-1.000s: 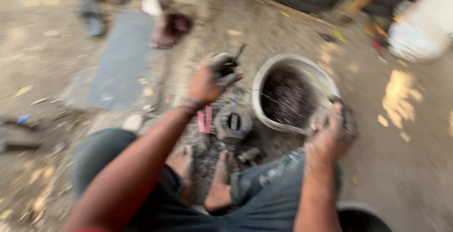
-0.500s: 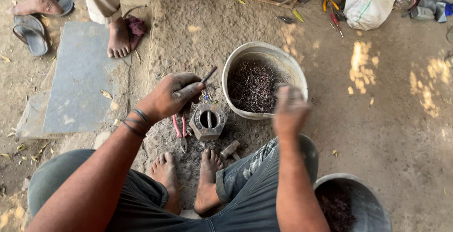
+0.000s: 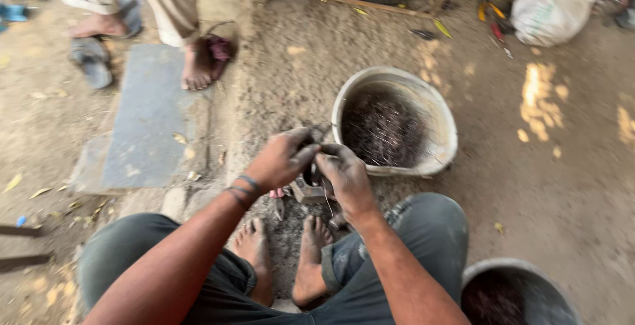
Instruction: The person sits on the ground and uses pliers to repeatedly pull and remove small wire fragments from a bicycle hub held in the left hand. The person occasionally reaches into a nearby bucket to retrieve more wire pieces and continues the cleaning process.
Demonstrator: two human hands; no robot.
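My left hand and my right hand meet in front of me, fingers pinched together over a small dark metal piece. Just below them a boxy metal block with a round hole stands on the dirt in front of my bare feet. Red-handled pliers lie on the ground under my left wrist. What exactly sits between the fingertips is hidden by the hands.
A pale round basin full of thin dark wire bits stands just beyond my hands. A second dark tub sits by my right knee. A grey slab lies at left, another person's bare feet and sandals behind it. A tyre, tools and a white sack at the back.
My right hand came back from the basin's rim to meet my left hand. Both hands lowered over the metal block. The camera has swung slightly.
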